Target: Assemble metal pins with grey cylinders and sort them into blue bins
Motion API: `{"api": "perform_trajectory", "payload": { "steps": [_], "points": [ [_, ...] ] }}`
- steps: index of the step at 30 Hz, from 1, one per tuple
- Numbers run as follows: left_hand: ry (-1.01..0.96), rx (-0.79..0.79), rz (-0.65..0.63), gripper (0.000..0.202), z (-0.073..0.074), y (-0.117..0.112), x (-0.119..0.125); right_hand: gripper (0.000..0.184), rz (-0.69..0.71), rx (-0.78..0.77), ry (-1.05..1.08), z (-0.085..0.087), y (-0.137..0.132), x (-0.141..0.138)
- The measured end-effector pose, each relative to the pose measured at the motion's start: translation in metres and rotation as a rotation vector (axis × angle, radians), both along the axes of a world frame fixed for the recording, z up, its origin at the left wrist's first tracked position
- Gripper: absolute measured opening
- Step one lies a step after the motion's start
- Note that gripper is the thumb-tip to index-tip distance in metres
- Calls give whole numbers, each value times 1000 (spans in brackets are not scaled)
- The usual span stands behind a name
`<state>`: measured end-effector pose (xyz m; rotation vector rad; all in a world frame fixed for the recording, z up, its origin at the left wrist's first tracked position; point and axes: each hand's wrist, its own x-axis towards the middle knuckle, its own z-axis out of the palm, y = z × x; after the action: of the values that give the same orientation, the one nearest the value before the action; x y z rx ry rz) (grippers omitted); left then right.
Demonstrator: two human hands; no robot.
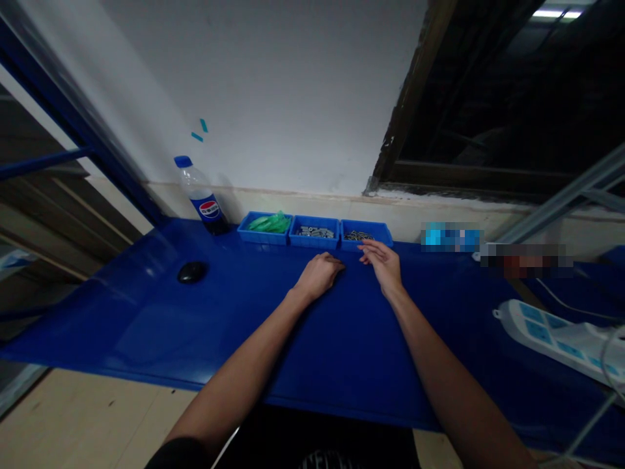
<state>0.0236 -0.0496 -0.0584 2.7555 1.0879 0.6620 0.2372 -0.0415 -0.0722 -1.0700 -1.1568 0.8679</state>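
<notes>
My left hand [319, 276] rests on the blue table in front of the middle bin, its fingers curled together. What it holds, if anything, is hidden under the fingers. Just in front of the right-hand blue bin [385, 236] is my right hand [384, 264], fingers loosely bent and apart, with nothing visible in them. That bin contains small dark metal screws [359, 235]. Silvery bolts or similar metal parts [316, 231] lie in the middle blue bin [312, 242]. Green plastic bags [271, 223] fill the left blue bin [263, 238].
A Pepsi bottle [201, 195] stands against the wall, left of the bins. Nearer on the blue table [146, 312] lies a black computer mouse [191, 272]. A white power strip [551, 332] with blue panels and a cable are at the right edge, beside grey metal bars [561, 192].
</notes>
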Motion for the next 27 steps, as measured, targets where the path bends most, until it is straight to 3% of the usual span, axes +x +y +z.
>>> {"api": "perform_trajectory", "payload": {
  "steps": [8,13,15,20,23,27],
  "points": [
    [-374,-148,76,26,-11,5,-5,36,17,-14,22,2,-2,-2],
    [-737,-273,154,16,-6,5,0,38,42,-19,4,1,0,-2],
    [-902,-374,198,13,-1,6,1,38,58,-22,-25,2,-1,-3],
    [-1245,-730,207,33,6,9,1,38,151,-35,-106,5,-7,-10],
    [-1336,-855,155,41,6,8,-3,37,235,-57,-112,7,-12,-17],
    [-1298,-909,159,39,4,8,-6,43,312,-117,-41,9,-14,-23]
  ]
}}
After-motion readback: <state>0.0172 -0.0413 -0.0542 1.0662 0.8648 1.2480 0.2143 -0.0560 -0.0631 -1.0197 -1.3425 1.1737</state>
